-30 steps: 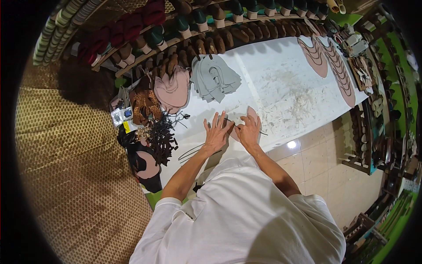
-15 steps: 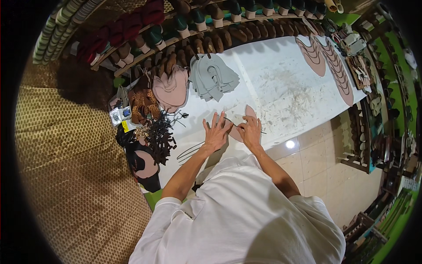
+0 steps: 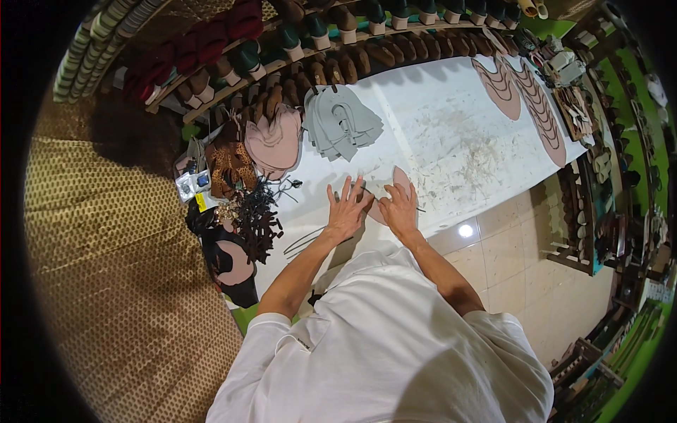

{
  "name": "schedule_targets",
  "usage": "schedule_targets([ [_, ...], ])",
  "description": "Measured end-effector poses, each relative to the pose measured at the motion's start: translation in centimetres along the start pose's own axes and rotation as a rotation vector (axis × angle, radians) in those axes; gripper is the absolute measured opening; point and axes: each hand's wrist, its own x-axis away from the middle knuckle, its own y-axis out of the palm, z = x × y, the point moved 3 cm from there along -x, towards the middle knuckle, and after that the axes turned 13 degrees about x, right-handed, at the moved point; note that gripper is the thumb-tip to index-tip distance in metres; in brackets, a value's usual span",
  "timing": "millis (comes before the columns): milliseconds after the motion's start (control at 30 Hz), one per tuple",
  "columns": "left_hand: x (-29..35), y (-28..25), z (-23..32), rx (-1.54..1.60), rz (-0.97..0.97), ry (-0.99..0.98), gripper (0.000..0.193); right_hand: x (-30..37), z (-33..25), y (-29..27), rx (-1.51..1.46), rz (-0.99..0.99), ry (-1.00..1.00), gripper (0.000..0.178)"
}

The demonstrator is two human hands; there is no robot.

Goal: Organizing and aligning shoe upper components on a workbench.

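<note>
A pink insole-shaped piece (image 3: pixel 400 174) lies on the white-covered table, partly hidden under my hands. Across it runs a thin dark strip (image 3: pixel 421 209), whose end sticks out to the right of my right hand. My left hand (image 3: pixel 345 209) rests on the left side of the piece with fingers spread, its thumb by the strip. The fingers of my right hand (image 3: pixel 400 209) are bent and pinched together at the strip, over the piece. More thin dark strips (image 3: pixel 302 243) lie loose beside my left wrist.
Stacks of grey cut pieces (image 3: pixel 345 123) and pink cut pieces (image 3: pixel 275 148) stand beyond my left hand. A dark strap pile (image 3: pixel 259 229) lies at the left. Insoles with wavy strips (image 3: pixel 543 116) are at the far right. Shoe racks (image 3: pixel 374 32) line the back.
My right hand has shifted slightly left and its fingers have curled in more, showing more of the insole piece's tip. My left hand stays nearly in place.
</note>
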Motion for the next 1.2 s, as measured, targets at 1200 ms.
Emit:
schedule_targets([
  [1200, 0.4, 1.8, 1.5, 0.022, 0.021, -0.024, 0.059, 2.5, 3.3, -1.0, -0.132, -0.042, 0.125, 0.025],
])
